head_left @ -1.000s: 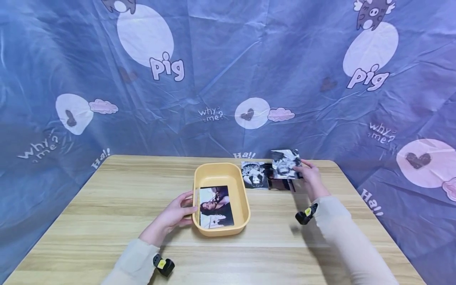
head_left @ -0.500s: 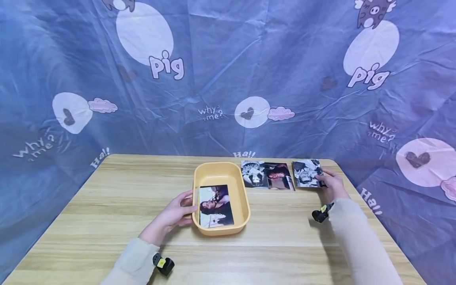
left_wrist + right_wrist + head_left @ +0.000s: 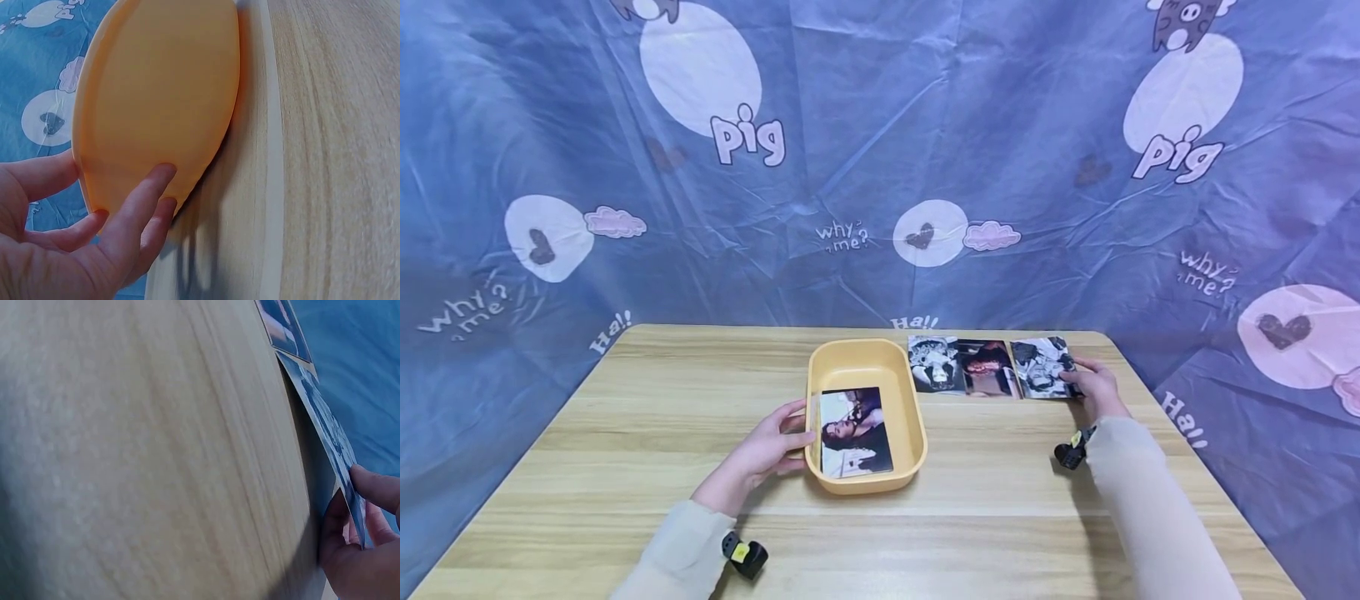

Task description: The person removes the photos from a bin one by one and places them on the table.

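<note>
A yellow rectangular tray (image 3: pixel 867 488) stands on the table, and a colour photo card (image 3: pixel 854 433) lies inside it. My left hand (image 3: pixel 769 442) grips the tray's left side, thumb over the rim; the left wrist view shows its fingers against the outer wall (image 3: pixel 162 94). At the back right, my right hand (image 3: pixel 1097 387) pinches the right edge of a black-and-white photo card (image 3: pixel 1041 367), thumb on top and fingers beneath. In the right wrist view this card (image 3: pixel 325 431) is tilted, its held end raised off the table.
Left of the held card lie a reddish-dark photo card (image 3: pixel 988 369) and another black-and-white one (image 3: pixel 936 364), in a row beside the tray. The wooden table (image 3: pixel 970 533) ends at the back against a blue printed curtain (image 3: pixel 865 150).
My right hand carried the black-and-white card rightward from over the reddish one, uncovering it, then shifted slightly left to bring the card beside it. The left hand and tray stayed put.
</note>
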`<state>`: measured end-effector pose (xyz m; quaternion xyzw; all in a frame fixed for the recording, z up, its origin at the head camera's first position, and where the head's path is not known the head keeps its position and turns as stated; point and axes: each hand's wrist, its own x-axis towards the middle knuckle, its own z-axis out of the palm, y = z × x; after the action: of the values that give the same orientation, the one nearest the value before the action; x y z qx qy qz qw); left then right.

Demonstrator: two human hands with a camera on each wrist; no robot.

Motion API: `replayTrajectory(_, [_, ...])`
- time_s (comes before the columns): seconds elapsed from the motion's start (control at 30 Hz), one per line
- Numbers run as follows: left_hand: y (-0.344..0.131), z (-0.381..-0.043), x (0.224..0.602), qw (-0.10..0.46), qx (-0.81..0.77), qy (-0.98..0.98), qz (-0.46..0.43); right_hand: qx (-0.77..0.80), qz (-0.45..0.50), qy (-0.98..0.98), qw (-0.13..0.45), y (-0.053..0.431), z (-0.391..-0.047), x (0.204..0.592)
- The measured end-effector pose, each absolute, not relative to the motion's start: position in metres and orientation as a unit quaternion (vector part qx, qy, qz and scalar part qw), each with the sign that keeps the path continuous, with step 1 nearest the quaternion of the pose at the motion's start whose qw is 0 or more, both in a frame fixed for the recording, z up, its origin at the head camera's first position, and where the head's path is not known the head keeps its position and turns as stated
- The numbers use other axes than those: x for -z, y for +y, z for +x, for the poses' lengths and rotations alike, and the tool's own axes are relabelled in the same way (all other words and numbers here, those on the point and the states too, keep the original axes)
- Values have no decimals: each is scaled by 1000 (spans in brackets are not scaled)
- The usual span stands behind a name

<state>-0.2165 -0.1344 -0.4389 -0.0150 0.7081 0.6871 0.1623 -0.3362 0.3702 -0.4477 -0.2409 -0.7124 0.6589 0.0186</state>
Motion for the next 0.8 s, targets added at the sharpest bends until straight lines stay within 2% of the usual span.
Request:
replayTrajectory(0.33, [-136, -218, 440, 156, -688, 708, -27, -527, -245, -810, 72, 362, -339, 452])
replayTrajectory(0.47, [-135, -217, 440, 155, -686, 710, -23, -498, -241, -831, 59, 356, -333, 449])
replayTrajectory(0.6, [-134, -217, 441, 156, -684, 712, -18, -512, -252, -820, 43, 354, -329, 444])
replayTrajectory(0.8, [-133, -217, 441, 155, -684, 713, -17, -602, -257, -754, 59, 346, -333, 423])
